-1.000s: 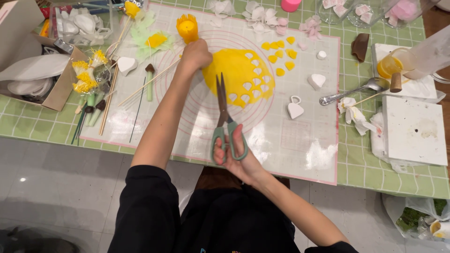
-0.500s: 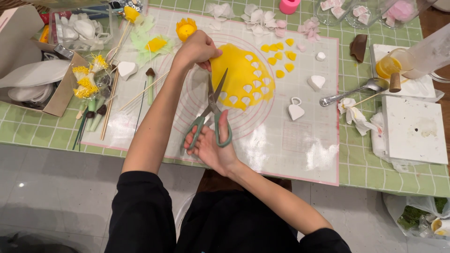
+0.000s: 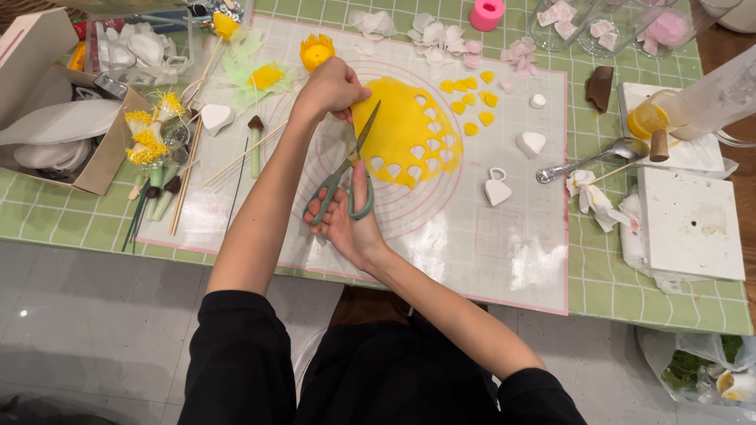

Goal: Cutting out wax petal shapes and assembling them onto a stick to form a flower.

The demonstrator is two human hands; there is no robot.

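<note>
Bright, even overhead light, sharp

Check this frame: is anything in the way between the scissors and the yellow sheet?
Nothing visible. The right hand holds the green-handled scissors, whose blades already reach the edge of the yellow sheet. The left hand grips that edge beside the blades. The white cutter lies off to the side.

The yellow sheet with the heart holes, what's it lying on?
The yellow sheet lies on a translucent mat with printed circles, showing through its heart-shaped holes. The mat covers a green checked tablecloth. What lies beneath the solid yellow is hidden.
</note>
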